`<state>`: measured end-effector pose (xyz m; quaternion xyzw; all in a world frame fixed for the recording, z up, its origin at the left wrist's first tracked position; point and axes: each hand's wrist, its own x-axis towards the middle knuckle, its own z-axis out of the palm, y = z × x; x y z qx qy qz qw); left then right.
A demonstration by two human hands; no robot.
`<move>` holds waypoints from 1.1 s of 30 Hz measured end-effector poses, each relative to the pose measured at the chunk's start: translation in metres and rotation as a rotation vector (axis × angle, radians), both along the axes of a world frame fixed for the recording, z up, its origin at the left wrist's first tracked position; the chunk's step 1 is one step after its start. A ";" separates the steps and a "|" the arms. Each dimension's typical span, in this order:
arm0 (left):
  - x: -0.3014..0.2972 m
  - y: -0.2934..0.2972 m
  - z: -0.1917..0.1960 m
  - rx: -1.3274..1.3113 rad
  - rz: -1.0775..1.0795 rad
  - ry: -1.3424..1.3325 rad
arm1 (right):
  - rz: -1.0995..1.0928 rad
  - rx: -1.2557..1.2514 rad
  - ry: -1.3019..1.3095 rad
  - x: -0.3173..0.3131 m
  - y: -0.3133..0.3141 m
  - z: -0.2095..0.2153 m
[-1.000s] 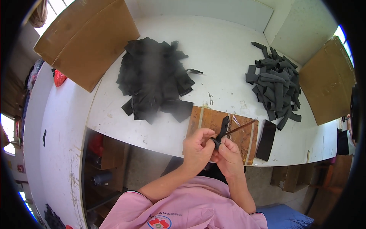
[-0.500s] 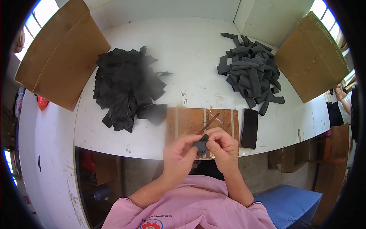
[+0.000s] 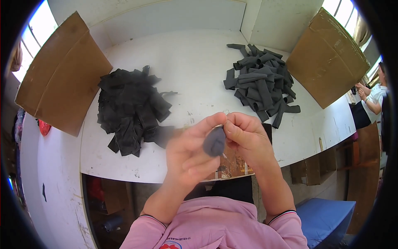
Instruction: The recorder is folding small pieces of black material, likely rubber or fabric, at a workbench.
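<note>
White, scuffed tabletop [image 3: 195, 70] fills the upper field, flanked by a flat brown cardboard sheet [image 3: 62, 95] at the far left and a brown cardboard box [image 3: 327, 58] at the far right. On the table lie two heaps: a loose pile of black fabric pieces [image 3: 130, 110] to the left and a pile of dark grey folded fabric strips [image 3: 259, 85] to the right. A brown wooden board [image 3: 234, 164] sits at the near table edge, mostly hidden behind the hands. Both forearms rise from pink sleeves at the lower edge and converge in front of the chest, raised above the table edge. The left hand [image 3: 188, 153] is curled, thumb and forefinger extended and pinched on the upper end of a small dark grey fabric piece [image 3: 214, 142]. The right hand [image 3: 244, 135] is closed with fingers bunched, fingertips gripping the same piece from the right side. The fabric piece hangs between the two hands, above the board. Another person's hands [image 3: 365, 91] appear at the far right rim.
</note>
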<state>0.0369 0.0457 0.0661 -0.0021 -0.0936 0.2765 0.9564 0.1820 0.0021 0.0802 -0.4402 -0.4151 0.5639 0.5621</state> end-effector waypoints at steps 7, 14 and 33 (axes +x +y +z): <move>0.000 0.003 -0.072 -0.055 0.033 0.404 | 0.016 -0.227 0.293 0.001 0.000 -0.087; -0.003 0.008 -0.035 1.322 0.780 1.003 | -0.156 -0.076 -0.212 0.002 0.001 -0.076; 0.010 0.000 -0.034 0.890 0.832 0.811 | -0.266 0.448 -1.249 -0.003 -0.008 -0.039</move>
